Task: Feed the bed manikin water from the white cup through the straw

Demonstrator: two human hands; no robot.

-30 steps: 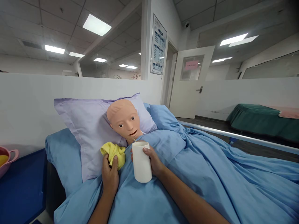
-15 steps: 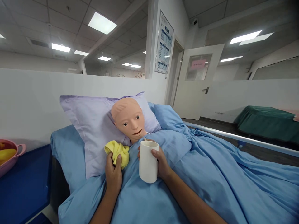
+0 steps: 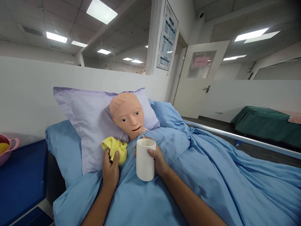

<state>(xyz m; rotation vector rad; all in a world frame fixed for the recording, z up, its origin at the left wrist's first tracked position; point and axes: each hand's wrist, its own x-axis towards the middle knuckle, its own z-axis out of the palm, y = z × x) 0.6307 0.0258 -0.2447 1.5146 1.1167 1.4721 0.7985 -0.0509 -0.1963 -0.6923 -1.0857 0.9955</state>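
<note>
A training manikin [image 3: 127,114] lies in bed, its head on a lilac pillow [image 3: 87,122], covered by a blue duvet [image 3: 207,175]. My right hand [image 3: 158,161] is wrapped round a white cup [image 3: 145,159] held upright just below the manikin's chin. A thin straw [image 3: 142,135] runs from the cup toward its mouth. My left hand [image 3: 110,171] grips a crumpled yellow cloth [image 3: 115,149] that rests against the pillow beside the manikin's neck.
A blue bedside surface [image 3: 21,175] at the left carries a pink basin [image 3: 7,149] with something yellow in it. A metal bed rail [image 3: 240,139] runs along the far side. A green-covered bed [image 3: 265,124] stands at the right, a white door [image 3: 197,81] behind.
Both hands keep their grip. The view has shifted slightly, and the cup and cloth stay below the manikin's chin with little movement.
</note>
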